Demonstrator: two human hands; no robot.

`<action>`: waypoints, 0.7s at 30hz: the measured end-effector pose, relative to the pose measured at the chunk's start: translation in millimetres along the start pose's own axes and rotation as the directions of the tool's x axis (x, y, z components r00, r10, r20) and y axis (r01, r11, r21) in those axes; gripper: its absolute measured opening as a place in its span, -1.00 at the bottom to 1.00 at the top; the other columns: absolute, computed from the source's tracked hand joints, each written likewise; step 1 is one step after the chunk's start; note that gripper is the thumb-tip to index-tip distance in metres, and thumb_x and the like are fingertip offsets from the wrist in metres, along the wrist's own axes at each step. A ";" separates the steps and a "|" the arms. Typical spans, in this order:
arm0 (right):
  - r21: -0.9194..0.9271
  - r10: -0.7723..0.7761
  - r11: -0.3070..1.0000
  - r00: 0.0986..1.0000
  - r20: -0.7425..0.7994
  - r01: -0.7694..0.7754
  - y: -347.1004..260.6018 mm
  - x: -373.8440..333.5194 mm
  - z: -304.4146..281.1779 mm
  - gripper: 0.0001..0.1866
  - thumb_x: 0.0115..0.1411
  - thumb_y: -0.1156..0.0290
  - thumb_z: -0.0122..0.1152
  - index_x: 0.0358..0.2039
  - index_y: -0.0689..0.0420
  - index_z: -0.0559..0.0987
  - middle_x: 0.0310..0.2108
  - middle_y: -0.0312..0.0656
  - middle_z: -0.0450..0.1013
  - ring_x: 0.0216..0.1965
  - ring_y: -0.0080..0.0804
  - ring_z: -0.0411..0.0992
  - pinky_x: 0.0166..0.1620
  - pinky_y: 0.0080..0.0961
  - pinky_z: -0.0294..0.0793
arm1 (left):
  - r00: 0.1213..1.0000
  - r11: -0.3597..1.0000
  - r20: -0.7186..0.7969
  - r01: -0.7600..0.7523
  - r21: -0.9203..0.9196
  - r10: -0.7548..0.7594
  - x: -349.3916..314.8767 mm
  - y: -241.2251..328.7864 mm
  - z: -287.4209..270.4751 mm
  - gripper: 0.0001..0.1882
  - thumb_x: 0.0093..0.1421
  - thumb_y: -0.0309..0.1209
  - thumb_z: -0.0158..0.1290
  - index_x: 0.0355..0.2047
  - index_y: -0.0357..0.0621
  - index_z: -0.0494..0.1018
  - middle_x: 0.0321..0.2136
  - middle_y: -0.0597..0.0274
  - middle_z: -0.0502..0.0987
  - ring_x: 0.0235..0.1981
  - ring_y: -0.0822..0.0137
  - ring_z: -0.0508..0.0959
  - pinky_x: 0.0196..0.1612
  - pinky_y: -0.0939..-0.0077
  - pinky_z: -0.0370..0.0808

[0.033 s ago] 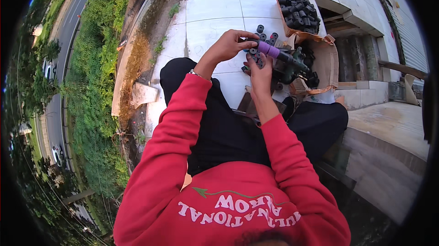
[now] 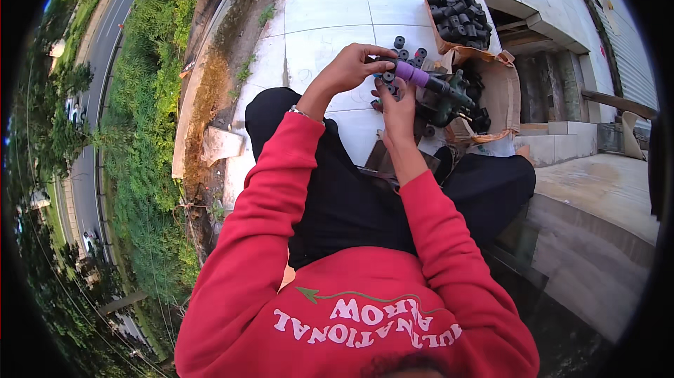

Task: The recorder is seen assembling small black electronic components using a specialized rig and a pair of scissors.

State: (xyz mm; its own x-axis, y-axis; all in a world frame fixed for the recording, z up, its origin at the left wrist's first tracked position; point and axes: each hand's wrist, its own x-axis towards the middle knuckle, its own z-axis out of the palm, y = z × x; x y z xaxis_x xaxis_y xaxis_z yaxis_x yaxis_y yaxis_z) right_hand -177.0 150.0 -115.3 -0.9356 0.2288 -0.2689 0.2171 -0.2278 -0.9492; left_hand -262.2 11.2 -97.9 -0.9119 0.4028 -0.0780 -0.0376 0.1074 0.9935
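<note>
My left hand [image 2: 351, 71] has its thumb and fingers closed around a small black cylinder, mostly hidden, at the end of a purple roller [image 2: 412, 74]. That roller sticks out of a dark green machine [image 2: 453, 97], which looks like a motor with a spindle. Just below the roller, my right hand [image 2: 400, 102] is raised with thumb and fingers bent toward each other. Whatever sits between them cannot be told from the pieces behind. Several short black cylinders [image 2: 399, 43] with holes through them stand on the tiles beyond my fingers.
A cardboard box [image 2: 500, 104] holding black pieces is open behind the machine. Farther back, another box is heaped with black cylinders [image 2: 460, 18]. Stone steps [image 2: 562, 140] rise at the right. On the left, the tiled floor [image 2: 326, 9] meets a rough ledge [image 2: 188, 107] above bushes and a road.
</note>
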 end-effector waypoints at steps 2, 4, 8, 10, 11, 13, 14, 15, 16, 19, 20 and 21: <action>-0.007 0.001 1.000 1.000 0.029 -0.001 17.6 14.7 0.6 -0.38 0.36 0.28 0.41 0.36 0.05 0.41 0.04 -0.23 0.57 -0.18 -0.52 0.59 -0.26 -0.54 0.48 | 1.000 0.999 0.014 0.012 0.039 -0.013 2.8 1.6 -1.1 -0.68 0.38 -0.37 0.26 0.09 -0.17 0.67 -0.26 0.19 0.74 -0.28 0.48 0.62 -0.19 0.49 0.55; -0.091 -0.031 0.995 0.998 0.055 0.036 28.1 17.7 -0.4 -0.45 0.38 0.27 0.38 0.33 0.07 0.49 -0.02 -0.31 0.59 -0.23 -0.56 0.56 -0.26 -0.55 0.47 | 0.999 0.998 0.024 0.021 0.067 -0.022 4.2 1.8 -1.0 -0.69 0.38 -0.35 0.26 0.09 -0.16 0.67 -0.25 0.18 0.74 -0.26 0.47 0.62 -0.17 0.47 0.55; -0.228 -0.190 0.955 0.982 0.013 0.188 41.8 2.4 -11.5 -0.73 0.41 0.28 0.35 -0.02 0.18 0.74 -0.23 -0.36 0.58 -0.36 -0.60 0.43 -0.26 -0.58 0.41 | 0.996 0.976 0.003 -0.091 0.197 0.092 3.9 -1.5 -2.3 -0.69 0.38 -0.31 0.25 0.08 -0.14 0.68 -0.22 0.16 0.74 -0.21 0.43 0.62 -0.08 0.42 0.56; -0.270 -0.231 0.937 0.973 -0.002 0.222 40.3 -9.6 -17.4 -0.76 0.38 0.28 0.40 -0.13 0.19 0.78 -0.27 -0.32 0.51 -0.33 -0.52 0.41 -0.23 -0.53 0.40 | 0.999 0.984 0.001 -0.040 0.174 0.040 3.7 0.3 -4.1 -0.68 0.39 -0.29 0.25 0.07 -0.17 0.68 -0.21 0.16 0.74 -0.19 0.43 0.61 -0.03 0.43 0.55; -0.403 -0.408 0.829 0.912 0.038 0.387 40.1 -14.8 -18.5 -0.76 0.34 0.28 0.42 -0.14 0.18 0.77 -0.29 -0.26 0.46 -0.31 -0.41 0.41 -0.22 -0.44 0.41 | 0.999 0.984 0.007 -0.046 0.173 0.045 4.1 -3.0 -4.9 -0.67 0.39 -0.28 0.25 0.07 -0.18 0.68 -0.21 0.15 0.74 -0.19 0.43 0.60 -0.03 0.43 0.55; -0.567 -0.602 0.594 0.783 0.157 0.571 32.8 -23.7 -22.9 -0.81 0.24 0.28 0.47 -0.21 0.09 0.78 -0.33 -0.23 0.33 -0.23 -0.20 0.36 -0.12 -0.28 0.36 | 0.998 0.986 0.055 -0.032 0.165 0.023 6.6 -5.3 -7.0 -0.64 0.42 -0.25 0.23 0.11 -0.18 0.65 -0.12 0.25 0.73 -0.04 0.45 0.63 0.12 0.44 0.52; -0.572 -0.594 0.599 0.790 0.152 0.560 22.6 -29.2 -24.6 -0.81 0.24 0.28 0.47 -0.21 0.09 0.78 -0.33 -0.23 0.33 -0.23 -0.20 0.36 -0.12 -0.28 0.36 | 0.999 0.979 0.050 -0.031 0.203 0.021 7.3 -3.9 -5.1 -0.64 0.43 -0.23 0.21 0.12 -0.16 0.65 -0.11 0.25 0.73 -0.01 0.44 0.63 0.13 0.42 0.52; -0.657 -0.643 0.464 0.736 0.212 0.595 12.6 -35.8 -26.4 -0.83 0.24 0.26 0.47 -0.23 0.04 0.79 -0.33 -0.26 0.33 -0.21 -0.22 0.35 -0.07 -0.26 0.33 | 0.998 0.984 0.053 -0.038 0.176 0.029 7.0 -3.1 -2.1 -0.63 0.44 -0.22 0.20 0.12 -0.16 0.65 -0.10 0.26 0.73 -0.01 0.44 0.62 0.13 0.42 0.52; -0.718 -0.680 0.316 0.675 0.285 0.621 4.8 -41.3 -26.2 -0.86 0.23 0.25 0.46 -0.25 -0.02 0.79 -0.33 -0.28 0.33 -0.19 -0.24 0.34 -0.03 -0.24 0.30 | 0.998 0.987 0.048 -0.047 0.154 0.040 8.0 -3.4 -2.0 -0.63 0.45 -0.21 0.18 0.13 -0.16 0.65 -0.10 0.27 0.72 -0.01 0.44 0.61 0.12 0.41 0.51; -0.706 -0.739 0.228 0.591 0.322 0.671 -19.0 -51.8 -21.4 -0.88 0.24 0.25 0.45 -0.24 -0.07 0.79 -0.24 -0.31 0.47 -0.10 -0.30 0.41 0.05 -0.25 0.28 | 1.000 0.987 0.009 -0.028 0.161 0.027 5.5 -4.9 -4.2 -0.64 0.48 -0.18 0.14 0.14 -0.07 0.66 -0.16 0.34 0.70 -0.20 0.53 0.53 -0.08 0.50 0.50; -0.678 -0.798 0.147 0.492 0.350 0.721 -25.6 -53.0 -20.5 -0.89 0.26 0.28 0.44 -0.24 -0.04 0.79 -0.25 -0.30 0.53 -0.12 -0.32 0.45 0.05 -0.27 0.30 | 1.000 0.986 -0.007 -0.008 0.166 0.009 5.4 -4.5 -4.8 -0.65 0.49 -0.17 0.13 0.14 -0.04 0.67 -0.19 0.38 0.70 -0.27 0.56 0.49 -0.16 0.54 0.48; -0.677 -0.796 0.147 0.492 0.351 0.721 -24.2 -52.2 -21.8 -0.89 0.26 0.28 0.44 -0.24 -0.04 0.79 -0.25 -0.30 0.53 -0.12 -0.32 0.45 0.05 -0.27 0.30 | 0.999 0.981 -0.015 -0.045 0.189 0.049 5.7 -4.2 -4.3 -0.65 0.49 -0.16 0.11 0.16 0.02 0.67 -0.24 0.41 0.68 -0.34 0.59 0.43 -0.25 0.58 0.44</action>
State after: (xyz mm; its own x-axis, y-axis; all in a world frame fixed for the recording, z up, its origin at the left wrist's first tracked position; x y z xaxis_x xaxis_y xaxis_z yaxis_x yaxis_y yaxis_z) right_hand -127.4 164.2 -81.8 -0.7315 -0.0384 0.6808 -0.4544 0.7719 -0.4446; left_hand -269.0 9.2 -102.1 -0.9185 0.3943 -0.0285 0.0815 0.2593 0.9624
